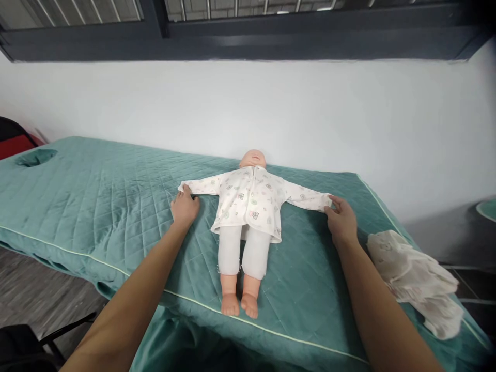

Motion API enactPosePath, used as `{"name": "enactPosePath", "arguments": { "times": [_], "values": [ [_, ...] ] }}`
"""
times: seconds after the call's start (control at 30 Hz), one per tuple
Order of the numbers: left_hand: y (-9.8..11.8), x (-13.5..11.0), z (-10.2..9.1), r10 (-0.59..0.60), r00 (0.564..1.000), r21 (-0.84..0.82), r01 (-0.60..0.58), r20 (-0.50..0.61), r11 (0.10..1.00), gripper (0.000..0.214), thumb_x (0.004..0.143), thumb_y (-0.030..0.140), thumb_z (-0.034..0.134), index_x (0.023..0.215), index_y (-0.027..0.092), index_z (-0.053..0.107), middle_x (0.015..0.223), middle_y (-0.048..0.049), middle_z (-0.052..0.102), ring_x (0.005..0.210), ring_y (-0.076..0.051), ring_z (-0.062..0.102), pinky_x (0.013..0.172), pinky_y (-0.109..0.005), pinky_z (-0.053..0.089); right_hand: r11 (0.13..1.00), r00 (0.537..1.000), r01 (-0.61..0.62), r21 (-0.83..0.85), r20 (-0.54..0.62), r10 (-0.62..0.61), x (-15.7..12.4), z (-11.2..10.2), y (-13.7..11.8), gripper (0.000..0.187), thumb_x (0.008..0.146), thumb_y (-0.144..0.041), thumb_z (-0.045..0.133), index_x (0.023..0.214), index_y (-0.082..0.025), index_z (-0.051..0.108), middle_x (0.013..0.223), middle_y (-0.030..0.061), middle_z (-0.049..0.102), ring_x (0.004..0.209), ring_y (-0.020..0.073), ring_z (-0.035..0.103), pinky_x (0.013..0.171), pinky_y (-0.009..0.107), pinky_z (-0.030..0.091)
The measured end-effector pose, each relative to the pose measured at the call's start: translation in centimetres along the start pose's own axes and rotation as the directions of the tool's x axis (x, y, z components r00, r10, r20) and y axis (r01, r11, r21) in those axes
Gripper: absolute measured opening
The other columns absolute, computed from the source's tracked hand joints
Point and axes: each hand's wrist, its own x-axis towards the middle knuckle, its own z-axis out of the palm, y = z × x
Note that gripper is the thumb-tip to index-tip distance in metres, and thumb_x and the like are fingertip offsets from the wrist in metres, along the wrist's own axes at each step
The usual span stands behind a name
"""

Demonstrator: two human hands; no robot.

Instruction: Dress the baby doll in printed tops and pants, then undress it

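A baby doll [235, 289] lies on its back on a green quilted bed cover, its head toward the wall and its feet toward me. It wears a white printed baby jacket [248, 199] and white leg coverings. Both sleeves stretch straight out sideways. At the sleeve end on the left, my left hand [185, 207] has its fingers closed on the cuff, partly hiding it. Opposite, my right hand [341, 219] pinches the other cuff between thumb and fingers. No doll hands show beyond the cuffs.
Crumpled white clothing [414, 281] lies on the bed to the right of my right forearm. The green bed [96, 206] has a face hole [36, 157] at its far left. Behind it stands a white wall [232, 108] below a dark window frame. A black chair part [23, 346] is at lower left.
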Motion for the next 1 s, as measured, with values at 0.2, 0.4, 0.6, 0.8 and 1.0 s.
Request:
{"name": "enactPosePath", "arguments": {
  "times": [0.2,0.4,0.6,0.8,1.0],
  "values": [
    [-0.5,1.0,0.2,-0.040,0.999,-0.020,0.039,-0.034,0.999,0.069,0.089,0.028,0.045,0.156,0.011,0.035,0.148,-0.0230,0.054,0.139,-0.038,0.049,0.113,-0.059,0.037,0.988,0.988,-0.083,-0.129,-0.139,0.065,-0.3,-0.2,-1.0,0.054,0.070,-0.026,0.059,0.122,-0.015,0.070,0.074,0.0016,0.062,0.058,0.0147,0.049,0.060,0.031,0.045],
    [-0.7,-0.5,-0.3,-0.048,0.976,-0.222,0.000,-0.211,0.975,0.059,0.088,0.020,0.047,0.146,0.010,0.046,0.151,-0.0199,0.049,0.139,-0.033,0.047,0.116,-0.049,0.038,0.979,0.974,0.029,-0.200,-0.216,-0.073,-0.6,-0.1,-2.1,0.035,0.074,-0.024,0.059,0.106,-0.016,0.068,0.109,0.0128,0.063,0.099,0.0268,0.062,0.091,0.047,0.052],
    [0.6,-3.3,0.0,-0.053,0.981,-0.438,-0.035,-0.185,0.898,0.033,0.095,0.031,0.045,0.117,0.014,0.063,0.117,-0.0140,0.070,0.114,-0.025,0.064,0.104,-0.039,0.049,0.930,0.942,0.302,-0.208,-0.085,-0.325,-4.8,3.1,-5.7,0.024,0.087,-0.030,0.060,0.108,-0.023,0.065,0.125,0.0116,0.062,0.127,0.0268,0.053,0.114,0.049,0.040],
    [4.0,-5.4,-0.2,0.128,0.912,-0.894,0.342,0.391,0.290,0.041,0.090,0.050,0.061,0.110,0.015,0.070,0.106,-0.0107,0.077,0.098,-0.026,0.073,0.089,-0.039,0.059,0.946,0.958,-0.244,0.211,0.205,0.201,-8.1,6.9,-7.1,0.019,0.083,-0.042,0.071,0.086,-0.024,0.070,0.084,0.0055,0.074,0.089,0.0251,0.070,0.091,0.042,0.058],
    [5.8,-4.0,0.5,0.376,0.720,-0.742,0.661,0.584,-0.112,0.044,0.092,0.043,0.065,0.120,0.009,0.069,0.112,-0.0171,0.077,0.107,-0.028,0.074,0.098,-0.040,0.059,0.734,0.801,-0.552,0.395,0.498,0.333,-6.0,7.8,-7.4,0.020,0.089,-0.041,0.062,0.094,-0.023,0.069,0.093,0.0100,0.077,0.095,0.0268,0.075,0.094,0.045,0.062]
  ]
}}
